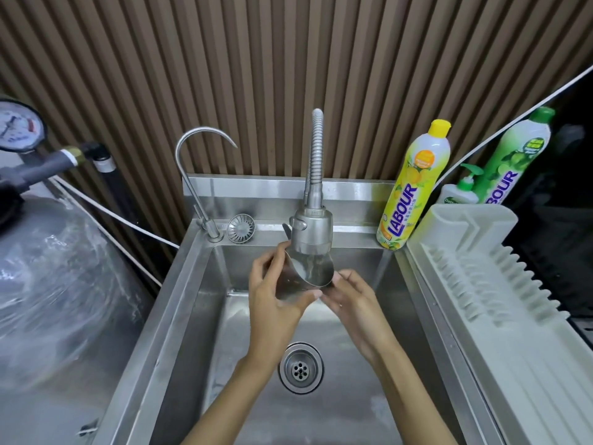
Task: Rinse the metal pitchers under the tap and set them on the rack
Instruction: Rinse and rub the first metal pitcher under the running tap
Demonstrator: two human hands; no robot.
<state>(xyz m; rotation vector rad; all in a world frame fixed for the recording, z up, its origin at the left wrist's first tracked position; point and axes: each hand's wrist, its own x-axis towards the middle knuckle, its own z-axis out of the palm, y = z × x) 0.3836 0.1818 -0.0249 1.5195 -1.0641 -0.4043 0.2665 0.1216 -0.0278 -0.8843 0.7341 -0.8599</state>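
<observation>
A small metal pitcher (298, 281) is tilted under the spray head of the flexible tap (312, 231), its open mouth turned up toward the head, over the steel sink (192, 303). My left hand (272, 293) is wrapped around the pitcher's body from the left. Fingers of my right hand (351, 300) touch the pitcher's lower right rim. Water seems to run into the pitcher. The pale grey dish rack (500, 284) lies to the right of the sink with nothing on it.
A thin gooseneck tap (195, 175) and a loose strainer (240, 228) stand on the sink's back ledge. Yellow (410, 191) and green (513, 155) detergent bottles and a pump bottle (462, 191) stand behind the rack. A wrapped tank (61, 284) is left. The drain (300, 367) is below.
</observation>
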